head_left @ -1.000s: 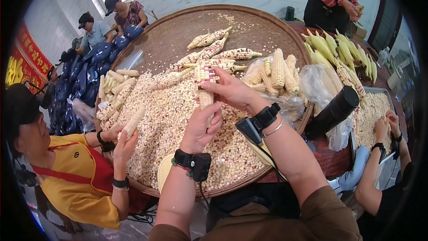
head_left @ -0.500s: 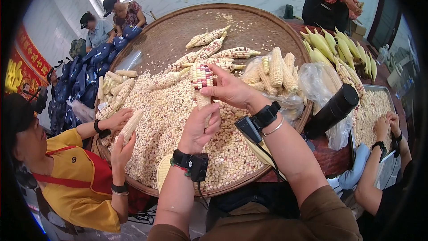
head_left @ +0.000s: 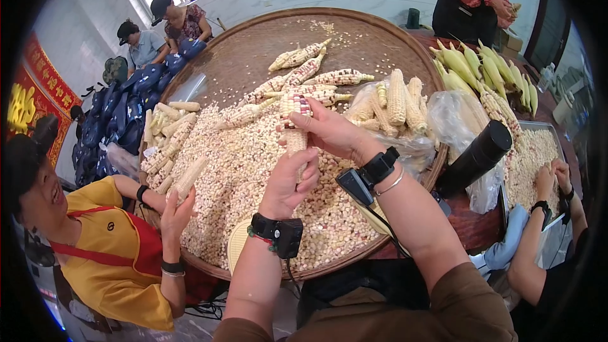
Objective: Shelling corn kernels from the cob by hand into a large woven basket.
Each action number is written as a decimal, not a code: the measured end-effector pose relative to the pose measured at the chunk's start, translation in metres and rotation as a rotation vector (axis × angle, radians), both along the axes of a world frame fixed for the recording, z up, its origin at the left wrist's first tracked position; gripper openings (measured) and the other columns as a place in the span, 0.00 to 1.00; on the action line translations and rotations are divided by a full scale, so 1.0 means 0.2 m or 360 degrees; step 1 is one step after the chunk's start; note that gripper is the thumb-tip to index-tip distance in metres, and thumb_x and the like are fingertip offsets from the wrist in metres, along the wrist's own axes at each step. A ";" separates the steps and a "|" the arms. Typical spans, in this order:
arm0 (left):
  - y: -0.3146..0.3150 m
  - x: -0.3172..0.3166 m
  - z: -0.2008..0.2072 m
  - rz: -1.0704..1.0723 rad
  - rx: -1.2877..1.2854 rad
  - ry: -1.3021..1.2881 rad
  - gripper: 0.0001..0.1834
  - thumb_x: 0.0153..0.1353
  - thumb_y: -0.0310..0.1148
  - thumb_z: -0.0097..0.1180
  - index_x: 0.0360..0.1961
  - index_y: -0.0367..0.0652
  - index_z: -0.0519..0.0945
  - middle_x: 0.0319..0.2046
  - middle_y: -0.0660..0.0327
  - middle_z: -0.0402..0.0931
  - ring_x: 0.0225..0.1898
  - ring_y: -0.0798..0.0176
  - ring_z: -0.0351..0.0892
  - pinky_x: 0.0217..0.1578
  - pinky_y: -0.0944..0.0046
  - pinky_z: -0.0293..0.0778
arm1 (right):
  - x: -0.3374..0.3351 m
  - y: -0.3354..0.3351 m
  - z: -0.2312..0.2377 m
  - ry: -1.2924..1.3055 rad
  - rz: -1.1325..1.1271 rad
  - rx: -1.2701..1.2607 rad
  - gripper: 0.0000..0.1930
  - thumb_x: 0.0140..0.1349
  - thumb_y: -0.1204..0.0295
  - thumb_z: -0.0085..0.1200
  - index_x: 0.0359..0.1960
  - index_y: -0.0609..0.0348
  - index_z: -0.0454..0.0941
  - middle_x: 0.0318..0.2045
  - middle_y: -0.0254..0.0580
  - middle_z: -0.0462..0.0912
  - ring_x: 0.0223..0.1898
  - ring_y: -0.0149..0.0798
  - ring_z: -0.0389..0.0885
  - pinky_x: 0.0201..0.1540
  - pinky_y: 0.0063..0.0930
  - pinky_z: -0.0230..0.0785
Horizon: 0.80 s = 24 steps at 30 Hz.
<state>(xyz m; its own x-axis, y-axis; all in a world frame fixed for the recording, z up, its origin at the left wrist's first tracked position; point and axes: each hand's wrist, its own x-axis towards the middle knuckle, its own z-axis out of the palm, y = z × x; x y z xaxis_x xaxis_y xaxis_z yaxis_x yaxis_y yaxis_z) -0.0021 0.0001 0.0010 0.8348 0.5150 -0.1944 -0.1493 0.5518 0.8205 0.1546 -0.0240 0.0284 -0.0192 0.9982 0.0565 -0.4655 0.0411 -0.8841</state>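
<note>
Over the kernel heap I hold one corn cob [head_left: 295, 140] upright. My left hand [head_left: 290, 180] is closed round its bare lower end. Higher up, my right hand [head_left: 332, 128] grips the cob, its thumb lying across the part that still bears white and dark-purple kernels. Loose pale and purplish kernels [head_left: 253, 152] spread beneath both hands in a wide round woven tray [head_left: 228, 44]. Just beyond the held cob lie several speckled corn cobs [head_left: 339, 77] with kernels on. Dark devices are strapped to both my wrists.
Stripped cobs [head_left: 396, 98] pile up at right by a clear plastic bag [head_left: 453, 114] and a black bottle [head_left: 475, 158]. Husked green corn [head_left: 472, 63] lies farther right. A person in yellow [head_left: 107, 240] holds a bare cob at left; another's hands [head_left: 551, 177] work over a kernel tray.
My right thumb has shifted up across the cob's kernels, and fewer dark kernels show. The person in yellow has moved one hand away from their cob. The view has shifted slightly.
</note>
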 end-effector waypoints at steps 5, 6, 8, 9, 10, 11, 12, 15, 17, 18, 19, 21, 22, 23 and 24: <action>0.00 0.00 -0.01 -0.0005 -0.0093 -0.0011 0.19 0.67 0.38 0.49 0.18 0.46 0.67 0.12 0.70 0.61 0.08 0.75 0.56 0.12 0.73 0.53 | -0.01 0.02 -0.02 -0.0153 0.0008 0.0154 0.37 0.61 0.69 0.63 0.66 0.60 0.52 0.44 0.36 0.76 0.43 0.27 0.74 0.45 0.24 0.71; 0.00 0.00 -0.01 -0.0008 -0.0073 0.0003 0.19 0.67 0.38 0.49 0.18 0.46 0.67 0.12 0.70 0.61 0.08 0.75 0.56 0.12 0.73 0.53 | -0.01 0.01 -0.01 -0.0219 0.0013 0.0200 0.36 0.61 0.70 0.63 0.65 0.60 0.53 0.44 0.36 0.76 0.43 0.27 0.74 0.45 0.23 0.71; 0.00 0.00 0.01 0.0003 -0.0105 -0.0016 0.19 0.67 0.38 0.49 0.18 0.46 0.67 0.12 0.70 0.61 0.08 0.75 0.56 0.12 0.73 0.53 | -0.02 -0.01 0.00 -0.0264 -0.0019 0.0235 0.37 0.60 0.71 0.63 0.65 0.61 0.53 0.44 0.37 0.76 0.44 0.27 0.75 0.45 0.24 0.71; -0.01 0.00 0.01 0.0014 -0.0133 -0.0034 0.19 0.67 0.38 0.49 0.18 0.46 0.67 0.12 0.70 0.61 0.08 0.75 0.55 0.12 0.73 0.53 | -0.02 -0.01 0.00 -0.0308 -0.0051 0.0273 0.37 0.59 0.71 0.64 0.65 0.61 0.53 0.45 0.37 0.76 0.44 0.28 0.75 0.46 0.24 0.71; 0.00 0.00 0.00 0.0011 -0.0132 -0.0032 0.19 0.67 0.38 0.49 0.18 0.46 0.67 0.12 0.70 0.61 0.08 0.75 0.55 0.12 0.73 0.53 | -0.02 -0.01 0.00 -0.0307 -0.0054 0.0274 0.37 0.59 0.71 0.64 0.65 0.61 0.53 0.45 0.37 0.76 0.44 0.28 0.75 0.46 0.24 0.71; 0.02 -0.01 -0.02 -0.0039 -0.0162 -0.0082 0.19 0.67 0.38 0.49 0.18 0.46 0.67 0.12 0.70 0.61 0.08 0.74 0.55 0.12 0.73 0.53 | -0.02 -0.01 0.00 -0.0290 -0.0039 0.0271 0.38 0.58 0.72 0.65 0.66 0.62 0.52 0.45 0.38 0.76 0.45 0.28 0.75 0.46 0.24 0.71; 0.02 -0.01 -0.03 -0.0090 -0.0192 -0.0131 0.19 0.67 0.39 0.49 0.19 0.47 0.67 0.12 0.70 0.61 0.08 0.74 0.55 0.12 0.73 0.53 | -0.02 -0.02 0.00 -0.0274 -0.0025 0.0270 0.40 0.57 0.72 0.65 0.66 0.62 0.52 0.45 0.38 0.76 0.45 0.29 0.75 0.47 0.25 0.71; 0.02 -0.01 -0.04 -0.0119 -0.0283 -0.0203 0.18 0.67 0.38 0.49 0.19 0.46 0.67 0.12 0.70 0.61 0.08 0.74 0.56 0.12 0.73 0.52 | 0.00 -0.01 0.00 -0.0462 -0.0011 0.0286 0.44 0.55 0.72 0.67 0.68 0.63 0.49 0.46 0.39 0.76 0.45 0.30 0.75 0.47 0.25 0.71; 0.01 0.00 -0.03 -0.0126 -0.0323 -0.0247 0.17 0.67 0.38 0.49 0.20 0.46 0.67 0.12 0.70 0.61 0.08 0.73 0.56 0.12 0.73 0.53 | 0.01 -0.03 0.01 -0.0441 0.0012 0.0262 0.45 0.56 0.69 0.68 0.68 0.64 0.48 0.46 0.39 0.76 0.46 0.30 0.75 0.48 0.26 0.71; 0.01 -0.01 -0.02 -0.0128 -0.0363 -0.0293 0.17 0.67 0.38 0.48 0.20 0.46 0.68 0.12 0.70 0.61 0.07 0.73 0.56 0.12 0.73 0.53 | 0.01 -0.03 0.01 -0.0420 0.0039 0.0237 0.46 0.56 0.67 0.68 0.68 0.64 0.47 0.46 0.39 0.76 0.46 0.30 0.74 0.48 0.26 0.70; 0.01 0.00 -0.02 -0.0131 -0.0361 -0.0294 0.17 0.67 0.38 0.48 0.20 0.46 0.68 0.12 0.70 0.61 0.07 0.73 0.56 0.12 0.73 0.53 | 0.01 -0.02 0.00 -0.0421 0.0036 0.0239 0.46 0.56 0.67 0.68 0.68 0.64 0.47 0.46 0.39 0.76 0.46 0.30 0.74 0.48 0.26 0.70; 0.00 0.01 -0.01 -0.0015 -0.0178 -0.0083 0.15 0.66 0.36 0.49 0.21 0.46 0.69 0.13 0.70 0.62 0.08 0.74 0.57 0.12 0.73 0.53 | 0.01 0.01 -0.04 -0.0309 -0.0017 0.0185 0.45 0.58 0.63 0.66 0.68 0.66 0.49 0.46 0.40 0.76 0.46 0.31 0.75 0.50 0.26 0.70; -0.02 0.02 -0.01 -0.0011 -0.0181 -0.0087 0.15 0.66 0.36 0.49 0.21 0.46 0.69 0.13 0.70 0.62 0.08 0.74 0.57 0.12 0.73 0.53 | 0.00 0.01 -0.02 -0.0313 -0.0013 0.0182 0.45 0.58 0.63 0.66 0.68 0.66 0.49 0.46 0.40 0.76 0.46 0.31 0.75 0.50 0.26 0.70; -0.04 0.03 0.01 0.0113 -0.0009 0.0037 0.14 0.66 0.35 0.50 0.22 0.46 0.69 0.13 0.69 0.63 0.08 0.74 0.58 0.12 0.73 0.53 | -0.01 -0.01 0.00 -0.0339 -0.0104 0.0049 0.44 0.60 0.63 0.64 0.68 0.68 0.47 0.50 0.43 0.74 0.50 0.31 0.73 0.52 0.26 0.69; -0.05 0.03 0.02 0.0236 0.0161 0.0161 0.13 0.65 0.34 0.51 0.22 0.46 0.70 0.13 0.69 0.64 0.08 0.74 0.58 0.12 0.74 0.53 | -0.02 -0.02 0.02 -0.0366 -0.0196 -0.0085 0.44 0.62 0.63 0.62 0.69 0.69 0.45 0.54 0.45 0.72 0.54 0.31 0.71 0.54 0.26 0.68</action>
